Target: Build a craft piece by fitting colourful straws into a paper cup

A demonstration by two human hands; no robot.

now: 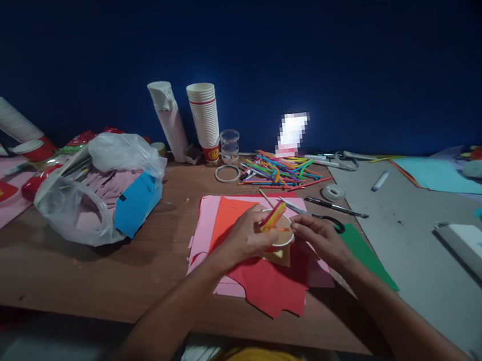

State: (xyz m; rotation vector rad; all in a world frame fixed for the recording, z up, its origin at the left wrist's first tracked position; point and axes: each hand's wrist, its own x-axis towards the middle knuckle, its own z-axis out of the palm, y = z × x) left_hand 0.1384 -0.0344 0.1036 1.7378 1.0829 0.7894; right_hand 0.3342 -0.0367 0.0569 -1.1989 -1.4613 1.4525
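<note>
- Head view: the left hand [247, 238] has its fingers clamped on yellow-and-orange paper strips [273, 216] at the rim of a white paper cup [285, 235].
- The right hand [319, 239] pinches the cup's side, fingers together.
- The cup sits held just above red craft paper [269, 286] on the counter [104, 275].

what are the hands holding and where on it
The left hand and right hand hold a paper cup from either side, near its rim. Yellow and orange strips sit across the cup's top, against the left fingers.
</note>
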